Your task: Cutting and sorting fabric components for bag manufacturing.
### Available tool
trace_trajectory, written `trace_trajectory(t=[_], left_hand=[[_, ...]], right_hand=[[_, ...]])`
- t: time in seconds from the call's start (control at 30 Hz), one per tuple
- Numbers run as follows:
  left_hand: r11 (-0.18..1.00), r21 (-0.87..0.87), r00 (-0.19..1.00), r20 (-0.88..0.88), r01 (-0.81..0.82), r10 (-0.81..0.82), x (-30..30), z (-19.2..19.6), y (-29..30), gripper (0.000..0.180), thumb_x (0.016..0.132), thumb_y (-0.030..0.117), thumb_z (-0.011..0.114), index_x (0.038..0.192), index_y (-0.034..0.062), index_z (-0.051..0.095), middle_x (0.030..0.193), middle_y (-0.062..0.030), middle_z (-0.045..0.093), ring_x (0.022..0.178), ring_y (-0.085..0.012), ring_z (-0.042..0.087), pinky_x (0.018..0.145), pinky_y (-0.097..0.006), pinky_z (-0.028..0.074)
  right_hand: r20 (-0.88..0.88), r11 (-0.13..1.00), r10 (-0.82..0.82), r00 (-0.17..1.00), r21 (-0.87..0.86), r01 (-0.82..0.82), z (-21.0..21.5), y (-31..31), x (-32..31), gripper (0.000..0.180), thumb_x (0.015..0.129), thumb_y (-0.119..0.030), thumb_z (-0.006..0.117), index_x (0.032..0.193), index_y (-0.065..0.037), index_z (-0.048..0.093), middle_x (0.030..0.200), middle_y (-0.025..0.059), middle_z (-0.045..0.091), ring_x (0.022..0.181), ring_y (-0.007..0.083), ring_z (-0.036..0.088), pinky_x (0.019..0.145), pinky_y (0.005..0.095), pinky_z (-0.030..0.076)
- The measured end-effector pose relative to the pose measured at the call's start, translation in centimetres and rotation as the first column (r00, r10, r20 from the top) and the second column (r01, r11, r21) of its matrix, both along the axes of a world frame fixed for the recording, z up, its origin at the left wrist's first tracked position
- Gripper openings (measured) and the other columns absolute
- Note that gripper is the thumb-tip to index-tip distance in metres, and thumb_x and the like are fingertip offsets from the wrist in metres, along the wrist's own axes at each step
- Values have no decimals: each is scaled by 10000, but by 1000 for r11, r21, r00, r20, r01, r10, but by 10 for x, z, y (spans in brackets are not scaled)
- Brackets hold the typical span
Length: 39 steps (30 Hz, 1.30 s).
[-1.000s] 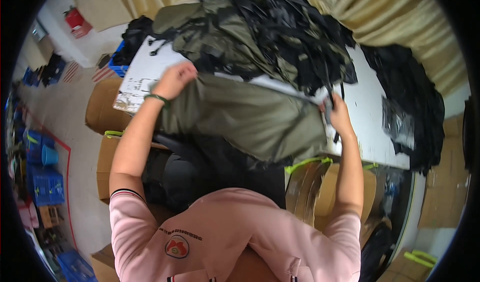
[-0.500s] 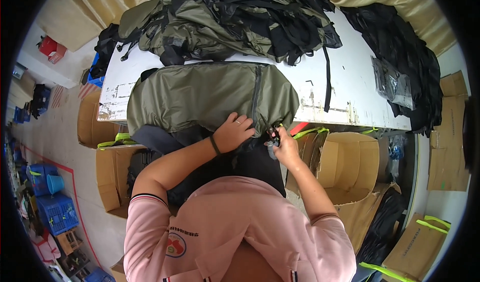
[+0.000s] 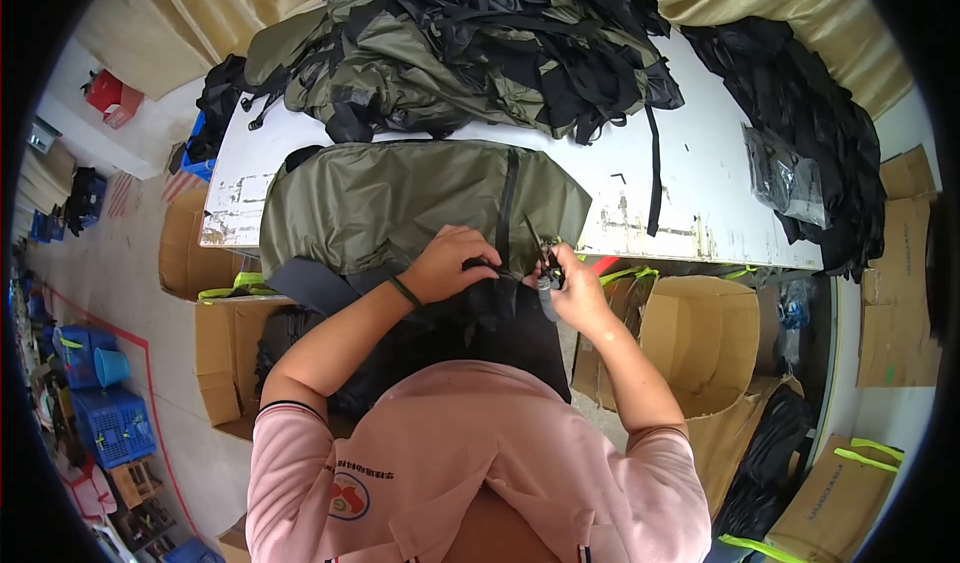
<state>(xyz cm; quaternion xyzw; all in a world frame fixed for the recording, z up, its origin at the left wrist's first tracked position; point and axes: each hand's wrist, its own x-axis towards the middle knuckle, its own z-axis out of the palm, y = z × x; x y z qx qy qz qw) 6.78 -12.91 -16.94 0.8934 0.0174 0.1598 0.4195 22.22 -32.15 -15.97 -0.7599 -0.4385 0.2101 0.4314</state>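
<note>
An olive-green fabric piece (image 3: pixel 400 198), like a bag or backpack body, lies across the near edge of the table, with a black zipper strip (image 3: pixel 508 198) running down its right part. My left hand (image 3: pixel 455 263) is closed at the piece's near edge, thumb and fingers pinching black fabric by the lower end of the strip. In my right hand (image 3: pixel 575 293) is a pair of scissors (image 3: pixel 547 296), grey at the handle, with a dark blade pointing up over the olive fabric. Black fabric (image 3: pixel 450 333) hangs down in front of me, partly hidden by my left forearm.
A heap of olive and black pieces (image 3: pixel 430 63) covers the far side of the white table (image 3: pixel 700 193). Black fabric (image 3: pixel 810 123) and a clear plastic bag (image 3: pixel 785 178) lie at the right. Cardboard boxes (image 3: pixel 700 338) stand below the table edge.
My left hand has gone from lying spread on the fabric to pinching its near edge. The scissors' blade now points up over the fabric. The piece's far edge sits slightly nearer to me.
</note>
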Motion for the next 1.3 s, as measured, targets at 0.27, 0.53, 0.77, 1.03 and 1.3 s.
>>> trace_trajectory(t=[0.27, 0.53, 0.77, 1.03, 1.3], left_hand=[[996, -86, 998, 66, 11, -5, 0, -11, -5, 122, 768, 116, 702, 885, 135, 673, 859, 3, 601, 872, -197, 565, 834, -336, 360], [995, -99, 997, 73, 10, -3, 0, -7, -8, 133, 776, 102, 671, 904, 134, 671, 869, -2, 596, 875, -199, 563, 843, -336, 357], [999, -44, 993, 114, -13, 18, 2, -6, -13, 143, 766, 101, 672, 903, 141, 670, 850, 0, 592, 864, -199, 561, 847, -335, 358], [999, -41, 993, 113, -14, 18, 2, -4, -16, 149, 759, 97, 674, 901, 142, 667, 852, 0, 589, 866, -198, 562, 851, -336, 359], [999, -50, 992, 121, -12, 18, 1, -5, -17, 151, 760, 96, 663, 903, 141, 666, 856, -5, 588, 868, -202, 562, 859, -341, 360]], right_hand=[[556, 912, 327, 764, -398, -100, 76, -43, 26, 576, 592, -497, 808, 862, -38, 588, 665, 139, 587, 656, 340, 608, 603, 437, 470], [601, 830, 426, 676, -557, -28, 85, -59, 19, 422, 609, -279, 800, 903, -56, 596, 778, 97, 629, 801, 282, 612, 732, 397, 474], [602, 821, 442, 665, -569, -30, 85, -56, 18, 433, 606, -277, 801, 915, -53, 597, 792, 98, 626, 811, 285, 605, 753, 393, 466], [599, 820, 446, 665, -572, -34, 84, -54, 13, 442, 609, -275, 805, 928, -48, 600, 804, 100, 629, 820, 280, 607, 763, 390, 463], [575, 820, 429, 697, -571, -34, 79, -52, 9, 422, 614, -273, 805, 901, -49, 590, 775, 108, 629, 800, 291, 615, 746, 398, 470]])
